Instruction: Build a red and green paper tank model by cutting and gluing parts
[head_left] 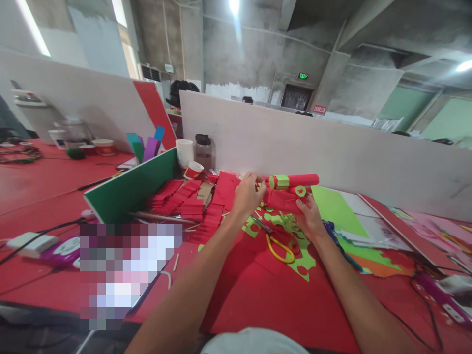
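My right hand (309, 212) holds the right end of a red folded piece (282, 200), its fingers wrapped round the edge. My left hand (250, 191) is at the upper left of that piece, with its fingers pinched; what they hold is too small to make out. Just beyond lies a red roll (302, 180) with a lime-green band, and a lime-green disc with a red star (300, 191) shows near my right fingers. Below my hands are scissors with yellow handles (282, 251) and cut lime-green scraps (295, 236).
Stacks of red pieces (191, 209) lie to the left beside a green board (132, 189). Paper cups (185, 151) and a dark-lidded bottle (203, 150) stand behind. A blurred screen (140, 270) is at front left. Green sheets (339, 209) lie on the right.
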